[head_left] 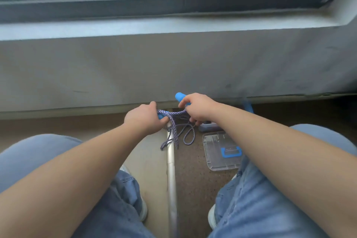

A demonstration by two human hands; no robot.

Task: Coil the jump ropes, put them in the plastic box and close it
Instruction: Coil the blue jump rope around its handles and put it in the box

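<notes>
**Item: jump rope, coiling in hand, not yet boxed.**

- **Left hand** (pixel 145 120): the fingers (pixel 164 120) are curled tight round a bunch of cord, and a blue handle end (pixel 160 116) peeps out beneath them. The thumb lies over the top. Judged purpose: an anchor that keeps the gathered turns together.
- **Right hand** (pixel 197 108): the fingers are curled round the second blue handle (pixel 180 96), whose rounded tip sticks out past the knuckles, away from the person. The lower fingers also pinch cord. Judged purpose: the working hand, which feeds each turn across.
- **Jump rope** (pixel 178 131): purple-and-white braided cord, drawn short between the two sets of fingers. Several slack loops hang beneath them toward the floor. It is held clear of the floor, probably so that the loops fall evenly.
- **Lid** (pixel 216 152): clear plastic with a blue latch (pixel 230 152). It lies flat on the floor below and to the right of the right fingers, partly under that forearm. It is off the box, presumably to leave the opening ready.
- **Grey-blue edge** (pixel 209 127): just beside the right fingers, under the wrist. It is possibly the plastic box itself, but too much is hidden to tell.
- **Blue object** (pixel 248 106): beyond the right wrist at the foot of the wall, blurred. It may be another rope's handle.
- **Metal floor strip** (pixel 171 166): runs from beneath the hanging loops back toward the person.
</notes>
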